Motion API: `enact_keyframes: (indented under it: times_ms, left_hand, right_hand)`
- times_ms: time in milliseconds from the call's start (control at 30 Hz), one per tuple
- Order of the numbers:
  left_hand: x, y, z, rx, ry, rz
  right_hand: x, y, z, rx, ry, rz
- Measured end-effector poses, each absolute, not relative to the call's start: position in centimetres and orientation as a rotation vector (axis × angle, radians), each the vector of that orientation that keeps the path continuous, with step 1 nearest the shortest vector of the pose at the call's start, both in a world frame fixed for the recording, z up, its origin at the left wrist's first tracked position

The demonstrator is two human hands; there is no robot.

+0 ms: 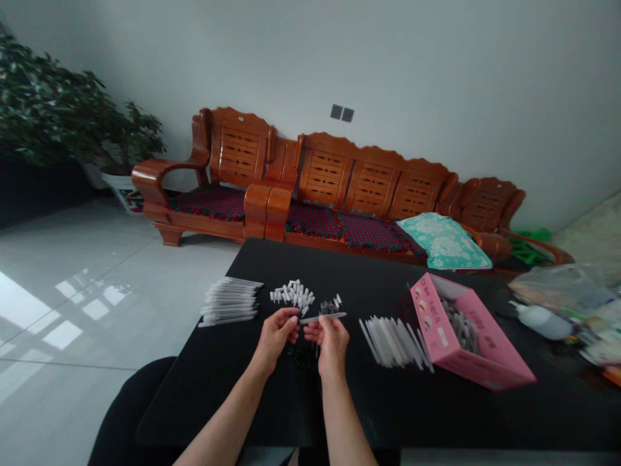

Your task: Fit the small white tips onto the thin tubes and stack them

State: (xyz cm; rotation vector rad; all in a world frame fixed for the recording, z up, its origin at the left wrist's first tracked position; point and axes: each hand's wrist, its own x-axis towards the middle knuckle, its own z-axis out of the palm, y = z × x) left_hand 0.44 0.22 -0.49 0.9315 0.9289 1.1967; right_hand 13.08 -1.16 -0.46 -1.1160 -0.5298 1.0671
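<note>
Both hands meet over the near middle of a black table [272, 401]. My right hand [332, 343] pinches a thin clear pen tube [324, 317] that lies level and points right. At the tube's left end, my left hand [277, 333] has its fingers curled together; what they hold is too small to make out. Behind the hands lie a heap of small white caps [294, 293] and a few dark-tipped small parts [330, 304]. A neat row of finished white tubes [229, 301] rests to the left, and a fan of loose clear tubes [395, 340] to the right.
A pink open box [473, 353] with more parts stands at the right, with a white bottle [541, 320] and plastic bags [567, 288] beyond it. Wooden sofas [339, 188] line the far wall, a potted plant [58, 116] stands at the far left, and tiled floor lies left of the table.
</note>
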Motion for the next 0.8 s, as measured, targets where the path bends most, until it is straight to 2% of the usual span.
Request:
enact_keyframes:
  times_ms: [233,800]
  left_hand:
    - [0.40,0.30,-0.49,0.922,0.881,1.271]
    - [0.57,-0.01,-0.91,0.933,0.910,1.193]
  right_hand:
    - [13.11,-1.29,-0.58,-1.133,-0.525,1.068]
    - [12.99,-1.37,-0.73,-1.137,-0.536,1.070]
